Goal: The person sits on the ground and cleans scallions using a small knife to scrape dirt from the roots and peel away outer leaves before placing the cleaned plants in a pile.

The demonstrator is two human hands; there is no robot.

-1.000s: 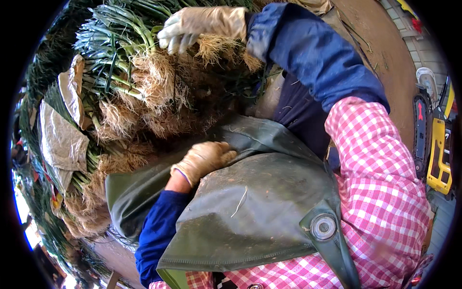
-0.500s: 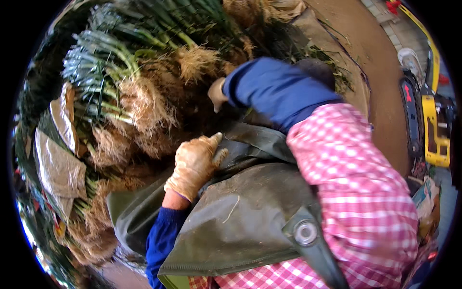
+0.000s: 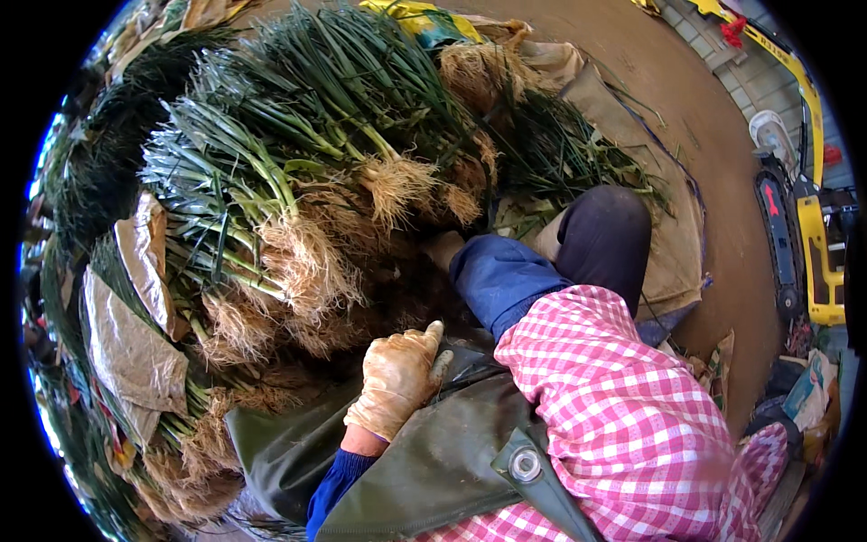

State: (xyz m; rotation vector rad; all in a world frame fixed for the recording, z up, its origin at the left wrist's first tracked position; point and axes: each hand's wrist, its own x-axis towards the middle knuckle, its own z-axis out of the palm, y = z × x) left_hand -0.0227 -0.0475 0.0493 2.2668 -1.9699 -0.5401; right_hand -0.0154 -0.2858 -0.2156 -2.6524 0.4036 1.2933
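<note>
My left hand (image 3: pixel 396 381), in a stained pale glove, rests on the dark green waterproof garment (image 3: pixel 433 452) over my lap. Its index finger and thumb stick out apart, and nothing shows between them. My right hand (image 3: pixel 442 248) reaches past its blue sleeve cuff (image 3: pixel 506 278) into the shadow beside the roots; its fingers are hidden, so I cannot see what they touch. Left of and beyond both hands lies a heap of green onions (image 3: pixel 298 117) with long leaves and shaggy tan roots (image 3: pixel 307 262). One smaller root cluster (image 3: pixel 397 188) lies just beyond my right hand.
A dark, knee-like rounded form (image 3: pixel 607 237) stands beside my right sleeve. Brown sheeting (image 3: pixel 659 262) lies on the earth-coloured floor (image 3: pixel 731 235). Crumpled wrapping (image 3: pixel 131 348) sits against the heap at left. A yellow-framed machine with a track (image 3: pixel 775 235) stands at far right.
The view has shifted, so the heap sits lower and further right. My right forearm has dropped toward me, uncovering the dark rounded form. The left hand stays on the green garment.
</note>
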